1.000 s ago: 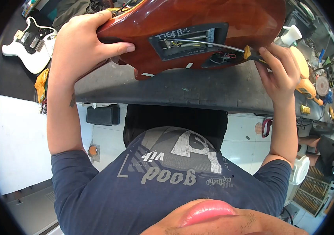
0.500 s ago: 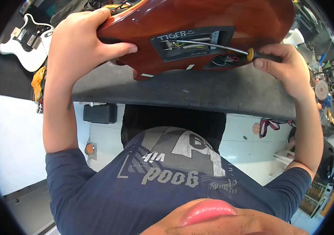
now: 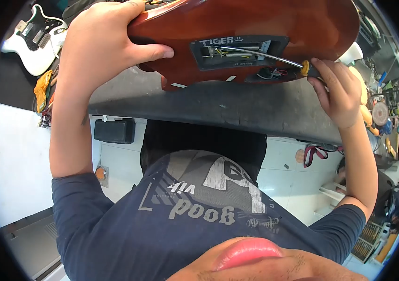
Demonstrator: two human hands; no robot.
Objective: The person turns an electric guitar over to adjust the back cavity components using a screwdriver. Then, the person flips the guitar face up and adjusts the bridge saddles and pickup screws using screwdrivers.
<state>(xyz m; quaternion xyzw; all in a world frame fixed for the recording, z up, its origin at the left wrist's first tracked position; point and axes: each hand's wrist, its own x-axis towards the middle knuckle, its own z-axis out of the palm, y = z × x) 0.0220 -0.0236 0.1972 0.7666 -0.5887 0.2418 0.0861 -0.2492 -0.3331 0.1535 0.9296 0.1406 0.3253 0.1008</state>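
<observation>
A glossy reddish-brown electric guitar body (image 3: pixel 171 28) stands tilted on the bench, its back towards me. My left hand (image 3: pixel 110 42) grips its left edge, thumb on the back face. In my right hand (image 3: pixel 337 91) is a screwdriver (image 3: pixel 284 60) with a dark and yellow handle. Its long shaft reaches into the spring cavity (image 3: pixel 202 61), where springs and a metal claw show; exactly what the tip touches I cannot tell. "TIGER" is written above the opening. Lower right, a second cavity (image 3: pixel 272 73) exposes thin coloured wires.
A white guitar body (image 3: pixel 35 54) with a black pickguard lies at the left, near an orange cloth (image 3: pixel 43 89). Tools and parts crowd the right side (image 3: pixel 387 105). The dark bench mat (image 3: pixel 218 105) runs along the front. A black case (image 3: pixel 114 130) is below.
The view has shifted slightly, with the guitar now a little further right and up. My right hand has turned on the screwdriver handle, its fingers now lying higher over it.
</observation>
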